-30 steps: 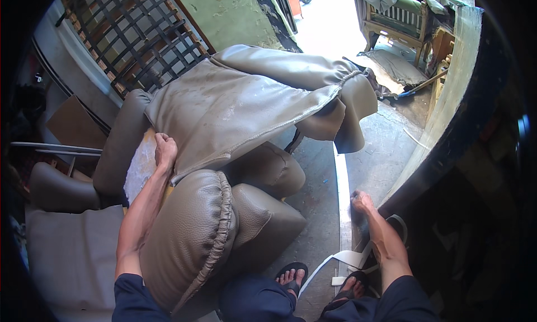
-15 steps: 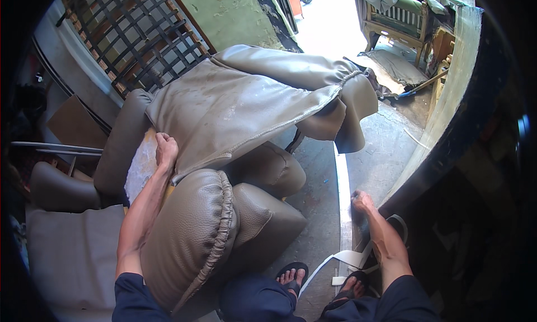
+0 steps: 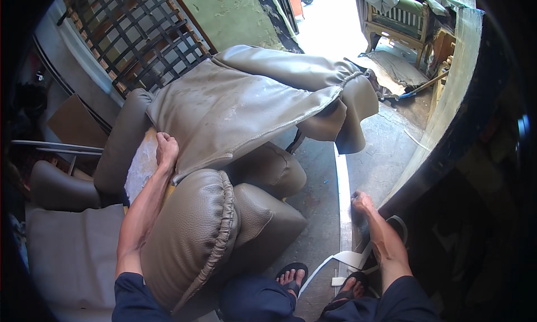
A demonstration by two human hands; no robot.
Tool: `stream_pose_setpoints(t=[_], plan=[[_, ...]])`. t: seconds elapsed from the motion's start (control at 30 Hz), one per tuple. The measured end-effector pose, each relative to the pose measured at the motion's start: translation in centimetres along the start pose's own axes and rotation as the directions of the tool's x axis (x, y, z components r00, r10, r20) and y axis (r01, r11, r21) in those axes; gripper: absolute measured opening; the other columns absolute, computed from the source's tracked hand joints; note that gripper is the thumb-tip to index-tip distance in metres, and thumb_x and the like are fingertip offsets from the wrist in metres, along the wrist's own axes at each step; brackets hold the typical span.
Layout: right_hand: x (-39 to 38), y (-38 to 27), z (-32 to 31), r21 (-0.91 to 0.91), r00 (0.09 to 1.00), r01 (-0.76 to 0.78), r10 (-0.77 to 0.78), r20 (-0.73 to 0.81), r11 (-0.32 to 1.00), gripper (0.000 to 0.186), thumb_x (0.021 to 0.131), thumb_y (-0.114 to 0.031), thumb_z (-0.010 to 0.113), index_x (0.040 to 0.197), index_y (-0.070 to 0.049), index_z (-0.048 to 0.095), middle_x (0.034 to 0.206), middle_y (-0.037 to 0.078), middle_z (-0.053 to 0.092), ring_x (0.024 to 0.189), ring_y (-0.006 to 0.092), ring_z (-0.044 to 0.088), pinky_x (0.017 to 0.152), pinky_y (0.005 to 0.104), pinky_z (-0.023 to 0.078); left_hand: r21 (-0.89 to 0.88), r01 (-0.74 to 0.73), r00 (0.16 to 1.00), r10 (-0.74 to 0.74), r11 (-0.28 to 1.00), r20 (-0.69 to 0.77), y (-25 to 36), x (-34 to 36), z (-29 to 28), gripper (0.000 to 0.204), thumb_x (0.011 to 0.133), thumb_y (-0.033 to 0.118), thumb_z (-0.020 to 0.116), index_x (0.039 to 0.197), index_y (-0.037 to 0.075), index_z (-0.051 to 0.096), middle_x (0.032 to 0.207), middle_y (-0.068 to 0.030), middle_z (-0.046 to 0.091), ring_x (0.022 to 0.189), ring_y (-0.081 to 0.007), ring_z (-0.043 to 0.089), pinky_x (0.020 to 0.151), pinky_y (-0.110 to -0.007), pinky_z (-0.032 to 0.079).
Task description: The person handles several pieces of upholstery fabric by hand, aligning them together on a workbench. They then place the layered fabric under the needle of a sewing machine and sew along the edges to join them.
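Observation:
A greyish-brown leather cover (image 3: 240, 107) lies spread over the padded sofa, its seamed edge slanting toward me. My left hand (image 3: 166, 148) is closed at the cover's left edge, pinching it beside the exposed pale padding (image 3: 142, 168). A thick armrest with a gathered seam (image 3: 187, 227) bulges just below that forearm. Over on the right, my right hand (image 3: 362, 202) is held low with its fingers curled. It is close beside a long white strip (image 3: 343, 193) that runs down toward my feet; whatever the fingers hold is hidden.
Loose white straps (image 3: 349, 259) curl near my sandalled feet. Along the right runs a long wooden board edge (image 3: 442, 115). A wooden frame webbed with black straps (image 3: 134, 31) leans at the far left, and a wooden bench (image 3: 394, 20) stands at the back right.

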State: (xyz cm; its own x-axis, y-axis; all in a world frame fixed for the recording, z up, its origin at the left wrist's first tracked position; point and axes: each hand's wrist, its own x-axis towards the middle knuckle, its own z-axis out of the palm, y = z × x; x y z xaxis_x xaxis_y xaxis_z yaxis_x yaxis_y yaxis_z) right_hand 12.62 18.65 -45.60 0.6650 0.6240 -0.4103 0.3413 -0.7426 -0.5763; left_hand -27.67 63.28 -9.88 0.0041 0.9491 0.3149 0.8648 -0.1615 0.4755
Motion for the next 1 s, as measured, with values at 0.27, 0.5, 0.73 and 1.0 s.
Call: stream_pose_setpoints(t=[0.27, 0.5, 0.73, 1.0], plan=[[0.0, 0.0, 0.12, 0.011, 0.999, 0.01, -0.01, -0.034, 1.0, 0.028, 0.088, -0.025, 0.063, 0.11, -0.012, 0.075, 0.105, 0.024, 0.074, 0.104, 0.0394, 0.07, 0.092, 0.0445, 0.055, 0.003, -0.004, 1.0, 0.004, 1.0, -0.003, -0.18, 0.3, 0.17, 0.025, 0.095, 0.026, 0.046, 0.118, 0.016, 0.047, 0.106, -0.023, 0.068, 0.102, -0.046, 0.066, 0.088, -0.055, 0.048], [-0.32, -0.34, -0.29, 0.025, 1.0, -0.014, 0.014, 0.007, 1.0, 0.031, 0.089, -0.026, 0.062, 0.112, -0.01, 0.074, 0.111, 0.024, 0.073, 0.109, 0.0394, 0.069, 0.096, 0.0452, 0.054, 0.005, 0.006, 1.0, -0.006, 1.0, -0.005, -0.07, 0.09, 0.03, 0.025, 0.095, 0.027, 0.047, 0.118, 0.016, 0.047, 0.107, -0.0239, 0.068, 0.101, -0.0467, 0.065, 0.088, -0.055, 0.048], [-0.49, -0.72, -0.46, 0.002, 1.0, -0.017, 0.017, 0.004, 1.0, 0.031, 0.089, -0.026, 0.061, 0.113, -0.01, 0.074, 0.112, 0.024, 0.073, 0.11, 0.0395, 0.069, 0.097, 0.0452, 0.054, 0.012, 0.016, 1.0, -0.016, 1.0, -0.004, 0.16, -0.09, -0.04, 0.025, 0.096, 0.027, 0.046, 0.118, 0.016, 0.047, 0.106, -0.0242, 0.068, 0.101, -0.0469, 0.065, 0.088, -0.055, 0.048], [-0.03, 0.0, 0.06, 0.011, 1.0, 0.0, 0.0, -0.02, 1.0, 0.029, 0.088, -0.024, 0.062, 0.111, -0.011, 0.075, 0.109, 0.024, 0.074, 0.107, 0.0394, 0.07, 0.094, 0.0446, 0.054, 0.009, -0.002, 1.0, 0.002, 1.0, -0.003, -0.42, 0.46, 0.33, 0.025, 0.096, 0.027, 0.046, 0.118, 0.016, 0.047, 0.106, -0.0236, 0.068, 0.102, -0.0465, 0.066, 0.088, -0.055, 0.048]])
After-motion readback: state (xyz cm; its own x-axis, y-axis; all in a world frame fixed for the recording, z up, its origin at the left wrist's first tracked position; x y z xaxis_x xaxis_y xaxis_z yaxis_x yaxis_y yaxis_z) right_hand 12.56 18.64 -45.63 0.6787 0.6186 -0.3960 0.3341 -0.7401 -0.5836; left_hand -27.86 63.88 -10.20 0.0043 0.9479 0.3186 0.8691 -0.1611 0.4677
